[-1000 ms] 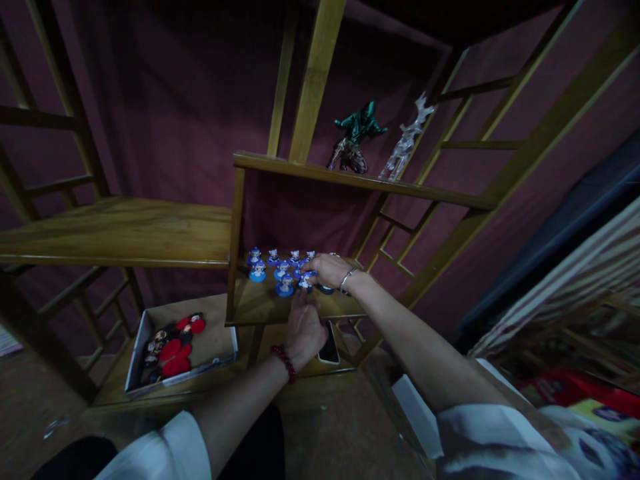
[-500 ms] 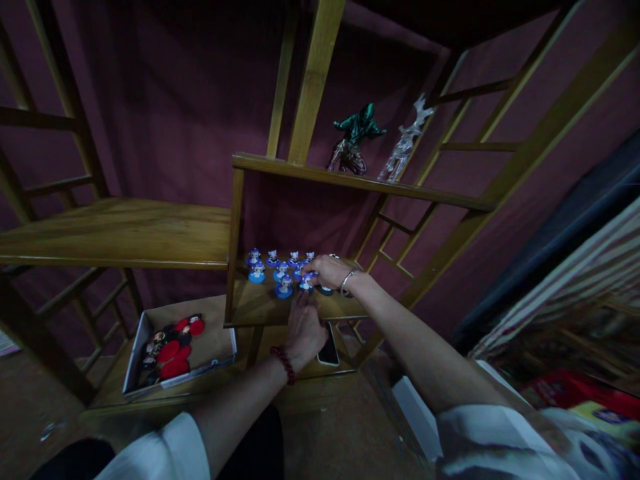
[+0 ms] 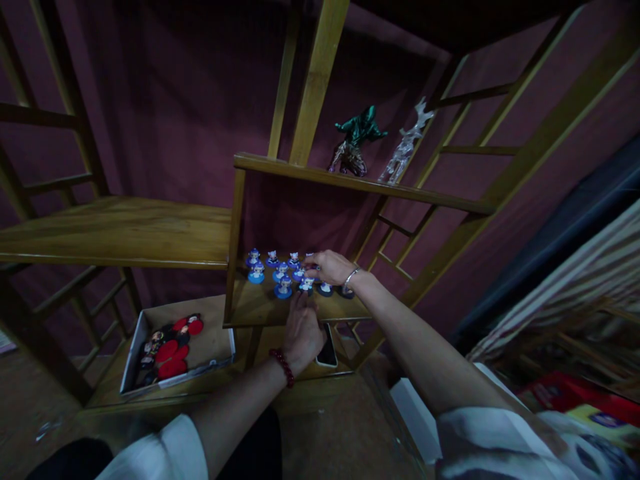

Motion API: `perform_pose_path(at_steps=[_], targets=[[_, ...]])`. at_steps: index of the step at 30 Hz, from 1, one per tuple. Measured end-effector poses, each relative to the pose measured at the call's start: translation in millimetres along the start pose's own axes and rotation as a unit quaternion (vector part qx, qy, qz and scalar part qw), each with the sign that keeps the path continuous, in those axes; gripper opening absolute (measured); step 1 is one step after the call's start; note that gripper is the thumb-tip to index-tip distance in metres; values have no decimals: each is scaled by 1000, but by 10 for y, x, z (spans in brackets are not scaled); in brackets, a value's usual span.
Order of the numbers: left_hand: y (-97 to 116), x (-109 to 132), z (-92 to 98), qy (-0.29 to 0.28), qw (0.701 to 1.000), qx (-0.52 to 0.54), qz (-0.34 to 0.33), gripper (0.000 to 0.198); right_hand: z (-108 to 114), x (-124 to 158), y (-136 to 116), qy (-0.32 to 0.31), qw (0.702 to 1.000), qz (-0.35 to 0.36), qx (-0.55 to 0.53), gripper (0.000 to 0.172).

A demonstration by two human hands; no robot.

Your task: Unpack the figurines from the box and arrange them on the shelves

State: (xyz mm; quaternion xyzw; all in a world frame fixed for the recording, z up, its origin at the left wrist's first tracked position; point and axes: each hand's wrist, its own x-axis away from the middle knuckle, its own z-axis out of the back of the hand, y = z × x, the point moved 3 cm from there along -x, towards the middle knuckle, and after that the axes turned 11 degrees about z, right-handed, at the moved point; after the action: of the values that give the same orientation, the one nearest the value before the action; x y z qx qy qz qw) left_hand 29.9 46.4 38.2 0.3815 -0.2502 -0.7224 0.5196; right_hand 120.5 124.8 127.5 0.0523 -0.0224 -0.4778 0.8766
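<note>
Several small figurines on blue round bases (image 3: 283,287) stand in rows on a low wooden shelf (image 3: 250,308). My right hand (image 3: 331,267), with a silver bracelet on the wrist, lies palm down over the right end of the rows, fingers curled on one figurine near the back. My left hand (image 3: 303,329), a red bead bracelet on its wrist, reaches up to the shelf's front edge with fingers touching a front-row figurine (image 3: 306,285). What the fingers of either hand hold is hard to make out.
A white box (image 3: 220,345) with red discs and small figures sits on the lower board at left. A phone (image 3: 329,349) lies under my left hand. A green figure (image 3: 356,138) and a clear wrapped figure (image 3: 406,143) stand on the upper shelf. A white box (image 3: 413,417) lies below right.
My right hand has slid slightly back and up, uncovering two more figurines at the right of the front row. My left hand has stayed at the shelf's front edge.
</note>
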Motion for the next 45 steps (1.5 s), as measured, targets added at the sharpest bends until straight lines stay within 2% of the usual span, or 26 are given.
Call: perform_pose_path(at_steps=[4, 10, 13, 20, 23, 28, 45], targets=[[-46, 8, -38, 11, 1000, 9, -16, 34, 21, -96, 116, 54, 998, -37, -1, 27], [-184, 5, -163, 68, 994, 39, -82, 36, -46, -286, 271, 61, 995, -63, -42, 25], [-217, -1, -198, 76, 992, 52, -90, 36, -77, -386, 338, 65, 993, -79, -58, 24], [-132, 13, -138, 58, 995, 24, -71, 37, -258, -675, 487, 42, 991, -81, -98, 30], [-129, 21, -138, 72, 994, 21, -79, 38, -320, -770, 510, 19, 992, -84, -95, 33], [-150, 20, -160, 102, 988, 35, -112, 35, -375, -841, 529, -7, 989, -114, -97, 30], [-88, 8, -53, 47, 995, 41, -80, 32, -411, -863, 539, -4, 988, -127, -89, 23]])
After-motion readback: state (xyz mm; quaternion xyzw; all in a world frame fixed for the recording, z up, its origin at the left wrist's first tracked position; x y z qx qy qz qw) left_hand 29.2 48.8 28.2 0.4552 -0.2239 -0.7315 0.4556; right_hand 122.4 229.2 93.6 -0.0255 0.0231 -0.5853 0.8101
